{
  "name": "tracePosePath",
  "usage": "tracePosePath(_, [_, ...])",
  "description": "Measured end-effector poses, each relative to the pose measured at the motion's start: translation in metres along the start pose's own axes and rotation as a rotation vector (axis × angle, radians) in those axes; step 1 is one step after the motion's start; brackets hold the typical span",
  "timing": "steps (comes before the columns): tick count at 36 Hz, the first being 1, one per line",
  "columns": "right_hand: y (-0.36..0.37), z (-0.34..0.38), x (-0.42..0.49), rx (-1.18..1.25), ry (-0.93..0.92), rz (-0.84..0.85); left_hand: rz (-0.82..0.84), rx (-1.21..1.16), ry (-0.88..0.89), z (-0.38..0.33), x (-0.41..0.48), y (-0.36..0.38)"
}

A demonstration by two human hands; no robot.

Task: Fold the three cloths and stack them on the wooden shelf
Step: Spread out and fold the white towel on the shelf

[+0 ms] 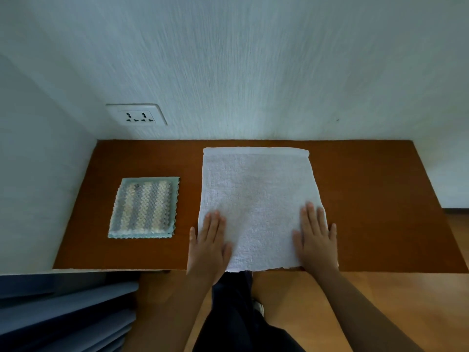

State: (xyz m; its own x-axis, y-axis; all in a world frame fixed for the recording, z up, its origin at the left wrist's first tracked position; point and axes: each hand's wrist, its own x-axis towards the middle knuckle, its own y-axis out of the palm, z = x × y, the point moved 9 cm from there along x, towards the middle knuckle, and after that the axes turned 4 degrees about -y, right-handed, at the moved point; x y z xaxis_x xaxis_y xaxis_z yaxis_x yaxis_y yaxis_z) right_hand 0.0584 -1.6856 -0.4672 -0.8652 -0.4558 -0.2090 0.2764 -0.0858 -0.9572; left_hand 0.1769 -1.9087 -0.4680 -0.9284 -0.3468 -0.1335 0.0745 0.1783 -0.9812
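Observation:
A white cloth (256, 196) lies spread flat in the middle of the brown wooden shelf (368, 199), its near edge hanging slightly over the shelf's front. My left hand (209, 243) presses flat on its near left corner, fingers straight. On its near right corner my right hand (317, 236) lies flat the same way. To the left lies a folded stack (144, 208): a striped grey and cream cloth on top of a pale teal cloth.
The shelf meets a pale wall at the back and left, with a double power socket (137, 115) above its left end. Blue fabric (66, 313) shows below the shelf's left front. Wooden floor (380, 301) and my dark trousers lie below.

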Motion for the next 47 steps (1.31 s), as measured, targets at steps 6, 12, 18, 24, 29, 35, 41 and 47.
tracePosePath(6, [-0.006,0.0,-0.001,0.019,0.022,-0.004,0.003,-0.003,-0.009,-0.003,-0.003,-0.004])
tracePosePath(12, [-0.017,0.055,0.017,0.03,-0.048,-0.068,-0.014,-0.076,0.032,-0.039,0.017,-0.018])
tracePosePath(18, [-0.004,0.105,0.048,-0.041,-0.159,-0.03,0.088,-0.063,0.135,-0.069,0.049,-0.007])
tracePosePath(24, [0.007,0.098,0.054,-0.094,-0.269,0.009,0.064,-0.036,0.218,-0.045,0.052,0.003])
tracePosePath(29, [-0.002,0.05,0.047,-0.036,-0.141,0.02,0.042,-0.006,0.136,-0.014,0.049,-0.005])
tracePosePath(35, [-0.007,0.014,0.038,-0.03,-0.035,0.116,0.112,0.028,0.084,-0.005,0.05,-0.006])
tracePosePath(41, [-0.014,0.034,0.032,-0.002,-0.061,0.122,0.164,-0.055,0.112,-0.029,0.041,-0.017])
tracePosePath(47, [-0.003,0.067,0.008,-0.037,-0.257,0.12,0.296,-0.011,0.237,-0.048,0.013,-0.006])
